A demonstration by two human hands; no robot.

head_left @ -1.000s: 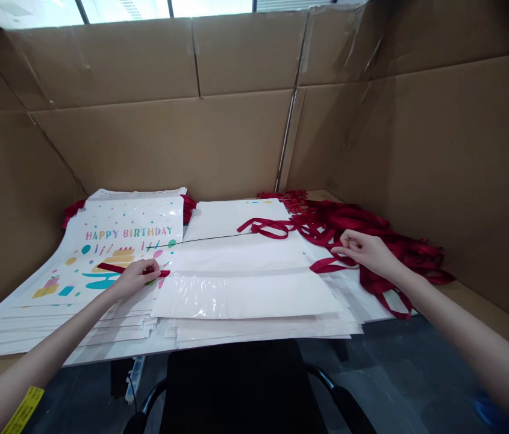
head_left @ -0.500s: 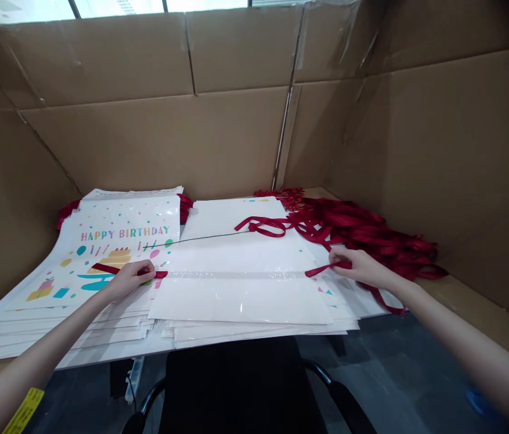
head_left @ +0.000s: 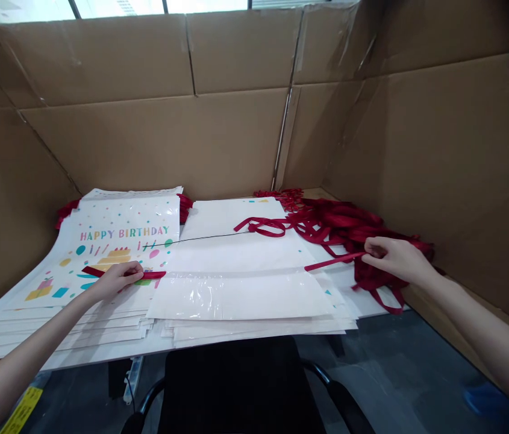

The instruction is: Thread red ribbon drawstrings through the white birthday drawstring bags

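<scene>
A white plastic-coated sheet (head_left: 240,295) lies face down on a stack in the middle, with a band across it. Red ribbon sticks out of both ends of that band. My left hand (head_left: 121,279) pinches the ribbon's left end (head_left: 155,275), above a stack of printed sheets (head_left: 123,211) reading HAPPY BIRTHDAY. On the other side, my right hand (head_left: 392,258) is closed on the ribbon's right end (head_left: 333,261), which runs straight to the sheet's edge. A thin dark rod (head_left: 200,237) lies across the sheets, with a looped red ribbon (head_left: 265,226) at its right end.
A heap of red ribbons (head_left: 349,223) lies at the right, beside my right hand. Tall cardboard walls (head_left: 155,138) enclose the back and sides. A black chair (head_left: 236,386) stands at the table's front edge.
My right hand has moved right and slightly up, drawing out more ribbon on that side. My left hand has shifted a little left along with its ribbon end.
</scene>
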